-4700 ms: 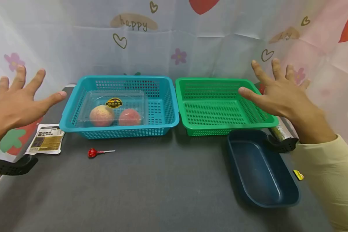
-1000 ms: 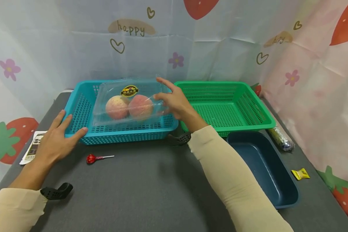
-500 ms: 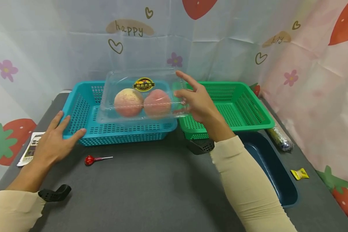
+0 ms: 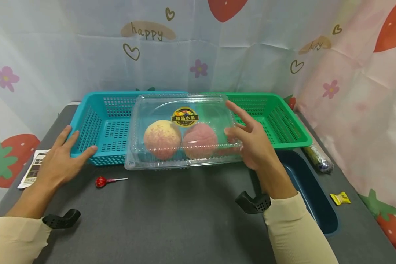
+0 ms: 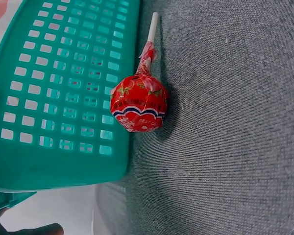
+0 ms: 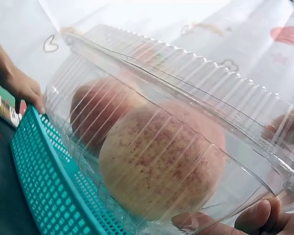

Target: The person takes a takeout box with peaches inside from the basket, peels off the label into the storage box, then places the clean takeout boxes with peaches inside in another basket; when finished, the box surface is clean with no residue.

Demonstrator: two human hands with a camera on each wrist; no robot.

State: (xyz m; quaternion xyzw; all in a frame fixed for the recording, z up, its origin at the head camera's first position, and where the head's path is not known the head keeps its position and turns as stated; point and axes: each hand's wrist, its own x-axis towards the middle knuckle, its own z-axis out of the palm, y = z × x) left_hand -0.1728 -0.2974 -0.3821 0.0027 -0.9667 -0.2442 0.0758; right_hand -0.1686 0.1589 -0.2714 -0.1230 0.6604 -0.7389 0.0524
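A clear plastic clamshell box [image 4: 184,102] with two peaches is held up in front of me, its label facing up. One peach [image 4: 162,139] is yellowish, the other peach [image 4: 200,141] pinker. My right hand [image 4: 255,145] grips the box's right end; some fingers pass beneath it and show through the plastic. Below the box is the blue basket [image 4: 89,128], partly covered by it. My left hand [image 4: 61,161] rests on that basket's front-left corner, fingers extended along the rim, thumb apart. Close to it on the table lies a red lollipop [image 5: 139,103].
A green basket [image 4: 283,121] stands right of the blue one. In front of it sits a dark blue tub [image 4: 326,220], partly behind my right arm. A yellow candy [image 4: 340,198], a wrapped roll [image 4: 320,157] and a white-and-brown packet [image 4: 33,170] lie on the grey table [image 4: 171,223].
Earlier both hands were raised and apart, with the box inside the blue basket. Since then the left hand came onto the basket; the right lifted the box out, rightward and toward me.
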